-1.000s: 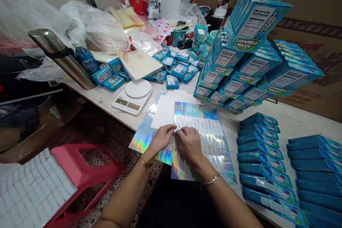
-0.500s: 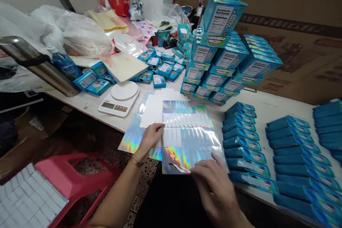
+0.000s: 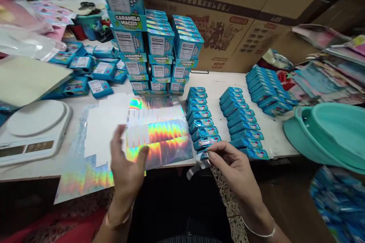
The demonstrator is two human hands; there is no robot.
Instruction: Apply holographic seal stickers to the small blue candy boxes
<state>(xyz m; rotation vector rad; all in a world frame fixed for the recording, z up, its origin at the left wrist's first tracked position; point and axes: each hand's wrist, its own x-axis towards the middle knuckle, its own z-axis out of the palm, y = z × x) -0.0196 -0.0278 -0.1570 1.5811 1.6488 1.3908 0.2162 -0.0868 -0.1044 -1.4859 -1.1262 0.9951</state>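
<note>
My left hand (image 3: 127,176) is raised with fingers and thumb apart at the left edge of a shiny rainbow sheet (image 3: 171,150), which bears rows of white stripes. Between the thumb and fingertips of my right hand (image 3: 238,174) is a curled silvery strip (image 3: 203,163), held just off the table's front edge. Close to those fingertips lies the near end of a row of blue candy boxes (image 3: 204,132). White paper sheets (image 3: 98,131) lie left of the rainbow sheet, on top of another shiny sheet (image 3: 82,180).
A white kitchen scale (image 3: 61,140) stands at the left. Tall stacks of blue display boxes (image 3: 161,43) rise behind the sheet, before a big cardboard carton (image 3: 219,41). More box rows (image 3: 242,125) and turquoise basins (image 3: 299,140) are at the right.
The view has swung right. My left hand has lifted from the sheet's edge and spread. My right hand has moved from the sheet's near right corner to the box row, with the silvery strip now visible.
</note>
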